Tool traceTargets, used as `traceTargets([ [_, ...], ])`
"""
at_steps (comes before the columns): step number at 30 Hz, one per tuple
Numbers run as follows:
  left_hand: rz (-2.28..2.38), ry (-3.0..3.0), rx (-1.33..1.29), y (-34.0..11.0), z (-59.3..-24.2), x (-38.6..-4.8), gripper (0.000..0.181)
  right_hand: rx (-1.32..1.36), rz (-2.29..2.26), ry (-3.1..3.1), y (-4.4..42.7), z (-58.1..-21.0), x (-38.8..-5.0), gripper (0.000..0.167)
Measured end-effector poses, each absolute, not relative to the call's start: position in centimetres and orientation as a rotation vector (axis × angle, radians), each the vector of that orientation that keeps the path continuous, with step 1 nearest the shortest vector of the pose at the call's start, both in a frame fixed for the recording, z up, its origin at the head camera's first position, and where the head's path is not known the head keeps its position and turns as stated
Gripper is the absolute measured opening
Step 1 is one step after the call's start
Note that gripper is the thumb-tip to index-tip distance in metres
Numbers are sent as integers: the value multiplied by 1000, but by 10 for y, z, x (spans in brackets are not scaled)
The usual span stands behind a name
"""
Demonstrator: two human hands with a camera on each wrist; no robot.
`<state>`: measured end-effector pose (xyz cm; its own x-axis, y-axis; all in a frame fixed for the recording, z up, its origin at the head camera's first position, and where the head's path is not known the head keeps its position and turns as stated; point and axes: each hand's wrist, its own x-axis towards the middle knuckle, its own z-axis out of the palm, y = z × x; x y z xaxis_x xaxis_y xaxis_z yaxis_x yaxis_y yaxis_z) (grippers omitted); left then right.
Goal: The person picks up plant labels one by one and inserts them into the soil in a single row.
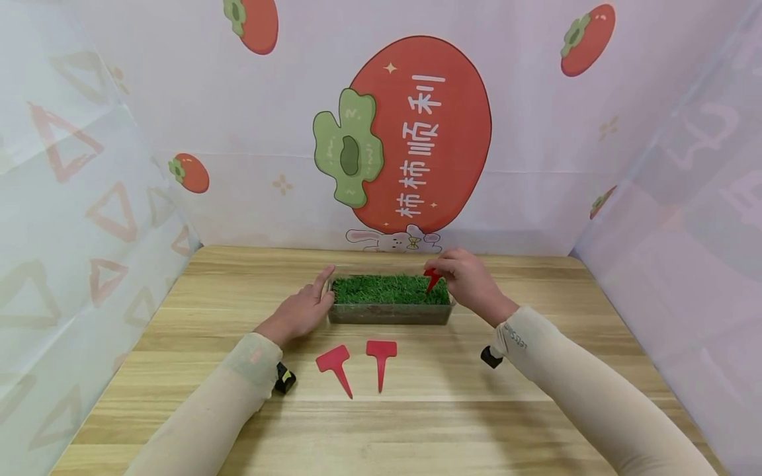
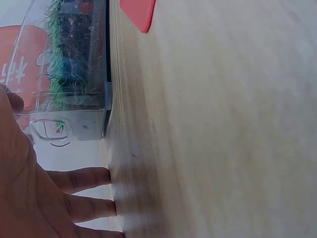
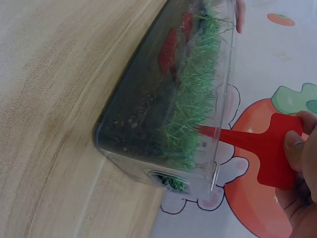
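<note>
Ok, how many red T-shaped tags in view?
3. One held tag is pinched in the right hand, tip at the grass; a left tag and a right tag lie on the table in front of the planter.

A right hand (image 3: 304, 176) at 4 o'clock pinches a red T-shaped marker (image 3: 275, 151) between thumb and fingers, its narrow stem pointing toward 9 o'clock and meeting green grass (image 3: 195, 79) in a clear-walled box (image 3: 124, 116). The box stands on a wood-grain counter (image 3: 54, 99), which spreads out at 9 o'clock. A fruit-printed backdrop (image 3: 267, 54) fills 2 o'clock.
</note>
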<state>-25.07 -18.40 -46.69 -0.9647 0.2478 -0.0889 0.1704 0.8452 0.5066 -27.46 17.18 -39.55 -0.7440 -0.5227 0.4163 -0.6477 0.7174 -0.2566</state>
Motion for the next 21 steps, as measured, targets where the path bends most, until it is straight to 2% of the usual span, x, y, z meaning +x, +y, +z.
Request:
traceTargets([
  [21, 779, 2869, 328, -183, -466, -250, 63, 897, 514, -2717, 164, -410, -283, 42],
])
